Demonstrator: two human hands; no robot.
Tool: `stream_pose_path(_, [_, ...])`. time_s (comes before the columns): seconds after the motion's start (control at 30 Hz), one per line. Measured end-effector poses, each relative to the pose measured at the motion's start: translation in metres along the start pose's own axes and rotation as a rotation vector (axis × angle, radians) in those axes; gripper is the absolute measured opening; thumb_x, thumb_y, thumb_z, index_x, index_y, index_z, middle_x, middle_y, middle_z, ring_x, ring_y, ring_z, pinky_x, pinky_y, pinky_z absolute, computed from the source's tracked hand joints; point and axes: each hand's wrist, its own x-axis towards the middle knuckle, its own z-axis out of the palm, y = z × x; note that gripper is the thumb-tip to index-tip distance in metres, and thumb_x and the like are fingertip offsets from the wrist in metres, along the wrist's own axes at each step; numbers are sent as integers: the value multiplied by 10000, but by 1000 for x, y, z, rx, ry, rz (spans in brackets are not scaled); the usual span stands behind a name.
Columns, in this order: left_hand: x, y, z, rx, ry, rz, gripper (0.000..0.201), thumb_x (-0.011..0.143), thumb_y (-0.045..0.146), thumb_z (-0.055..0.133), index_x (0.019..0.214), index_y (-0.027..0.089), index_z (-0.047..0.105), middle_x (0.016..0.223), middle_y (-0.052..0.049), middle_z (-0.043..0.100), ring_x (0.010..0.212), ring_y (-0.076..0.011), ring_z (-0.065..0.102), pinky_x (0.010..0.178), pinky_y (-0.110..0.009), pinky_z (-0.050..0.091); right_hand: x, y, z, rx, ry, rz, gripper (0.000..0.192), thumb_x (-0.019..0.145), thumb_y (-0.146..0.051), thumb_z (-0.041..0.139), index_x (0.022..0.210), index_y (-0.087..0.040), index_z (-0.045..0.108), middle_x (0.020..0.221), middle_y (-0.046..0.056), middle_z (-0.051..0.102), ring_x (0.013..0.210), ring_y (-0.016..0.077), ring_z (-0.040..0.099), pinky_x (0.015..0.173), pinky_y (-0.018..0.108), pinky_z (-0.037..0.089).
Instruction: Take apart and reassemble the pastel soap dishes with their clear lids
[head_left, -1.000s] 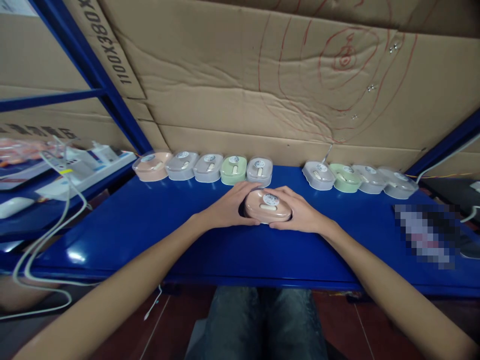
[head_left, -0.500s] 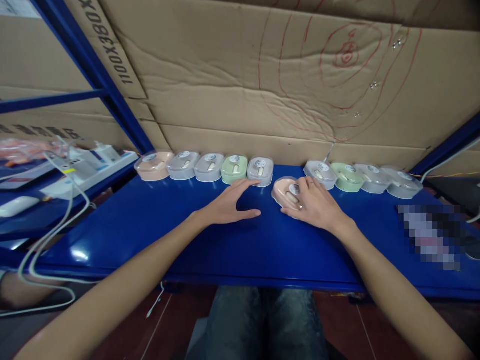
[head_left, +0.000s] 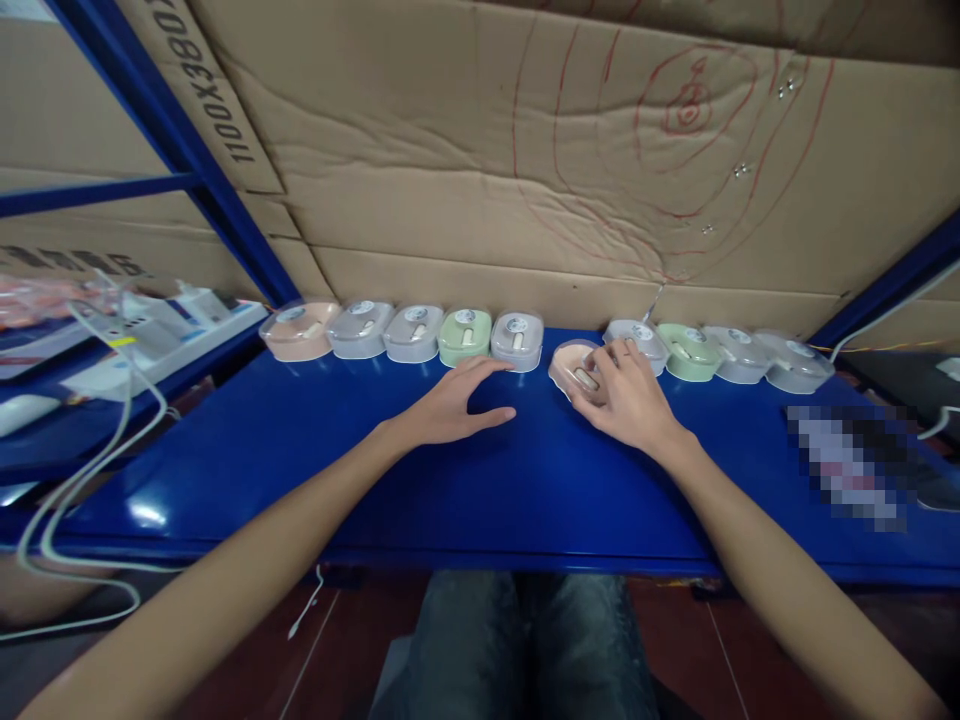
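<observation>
Resting on the blue shelf (head_left: 315, 470): left hand (head_left: 450, 410), fingers spread, empty; right hand (head_left: 626, 400), fingers curled over pink mouse (head_left: 571, 368), grey mouse (head_left: 634, 338) just beyond fingertips.

Your shelf top (head_left: 300, 470): glossy blue painted metal | pink case (head_left: 574, 368) under your right hand (head_left: 630, 400): smooth plastic, clear glossy lid | back wall (head_left: 450, 180): matt, creased cardboard | your trousers (head_left: 525, 650): denim cloth
</observation>
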Motion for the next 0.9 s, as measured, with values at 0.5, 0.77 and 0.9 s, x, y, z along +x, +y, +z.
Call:
stream_pose_path(0.5, [2,-2,3,9,-2,8,588,1053,662,625,1479,259,615,1511,-115,644,1426,-341,610,1247,-570,468,2,-2,23,-72,-62,28,614,994,-465,617,1466,-74,585,1451,296,596,1360,489,526,1127,653,466])
stream_pose_path(0.77, [2,-4,3,11,0,6,569,1070,665,586,1478,271,615,1511,-114,649,1432,-342,609,1249,-585,466,1,4,32,-23,-20,58,655,1008,-449,592,1524,-53,522,1596,328,502,1515,503,448,1232,689,410])
stream_pose_path(0.9, [2,-3,4,7,0,7,563,1077,671,565,1469,271,622,1514,-113,649,1443,-339,602,1259,-579,458,3,3,31,-28,-42,58,628,1014,-425,582,1503,-33,541,1508,324,567,1438,486,516,1205,653,454])
